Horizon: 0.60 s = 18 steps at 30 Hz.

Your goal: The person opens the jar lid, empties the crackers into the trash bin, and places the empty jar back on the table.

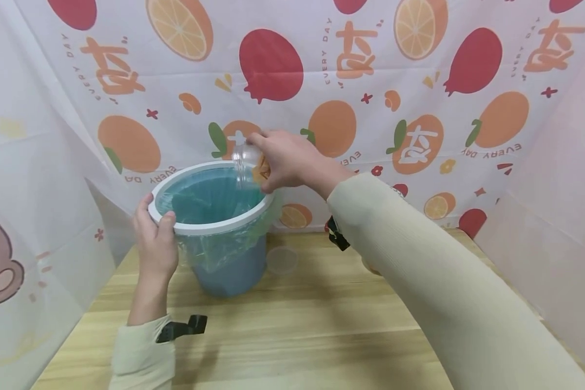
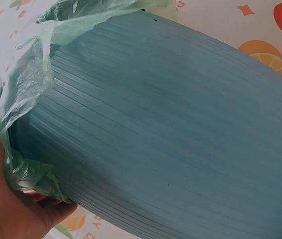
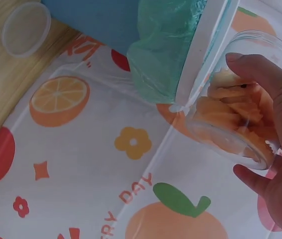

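Note:
A blue trash bin with a white rim ring stands on the table, lined with a thin green plastic bag. My left hand grips the near left side of the rim, thumb on top. Above the bin's far right edge, my right hand holds a clear jar tipped on its side, its mouth toward the bin's inside. Orange-brown pieces lie in the jar, as the right wrist view shows. The bottom of the bin's inside is hidden.
A round translucent lid lies on the wooden table just right of the bin. Part of a small tan thing shows behind my right sleeve. Fruit-printed cloth hangs close behind the bin, with more cloth at both sides.

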### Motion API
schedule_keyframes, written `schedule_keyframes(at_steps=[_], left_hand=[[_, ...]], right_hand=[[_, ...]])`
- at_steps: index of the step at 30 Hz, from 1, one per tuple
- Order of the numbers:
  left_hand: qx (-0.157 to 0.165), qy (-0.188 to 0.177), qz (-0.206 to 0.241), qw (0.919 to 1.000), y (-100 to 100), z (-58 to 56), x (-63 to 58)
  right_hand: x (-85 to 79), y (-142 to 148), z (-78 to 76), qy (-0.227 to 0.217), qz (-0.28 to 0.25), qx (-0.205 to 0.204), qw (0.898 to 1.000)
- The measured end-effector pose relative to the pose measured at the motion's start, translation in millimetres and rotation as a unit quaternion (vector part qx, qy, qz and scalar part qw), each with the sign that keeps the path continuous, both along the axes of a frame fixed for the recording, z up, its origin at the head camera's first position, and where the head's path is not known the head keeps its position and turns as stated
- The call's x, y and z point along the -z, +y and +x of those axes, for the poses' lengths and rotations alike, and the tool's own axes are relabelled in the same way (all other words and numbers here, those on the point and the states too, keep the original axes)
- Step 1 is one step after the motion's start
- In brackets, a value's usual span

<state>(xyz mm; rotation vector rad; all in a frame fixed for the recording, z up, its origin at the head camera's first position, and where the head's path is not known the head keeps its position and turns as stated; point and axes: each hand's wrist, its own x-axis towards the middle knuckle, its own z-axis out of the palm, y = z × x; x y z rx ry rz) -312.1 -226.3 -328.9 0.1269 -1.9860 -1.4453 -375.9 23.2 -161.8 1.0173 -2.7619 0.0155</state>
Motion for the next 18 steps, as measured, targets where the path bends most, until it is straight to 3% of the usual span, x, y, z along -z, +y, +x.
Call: schedule_keyframes(at_steps=[6,18], left_hand=[[0.0,0.0,0.006,1.0,2.3,-2.2,0.3],[-0.003,0.01,0.011,0.9999,4.1,-3.9,1.8]], right_hand=[[0.5,-0.4,-2.4,0.035,0.073,-0.003,0.997],[3.2,-8.1,-4.0,0.087,0.155,-0.028,0.984]])
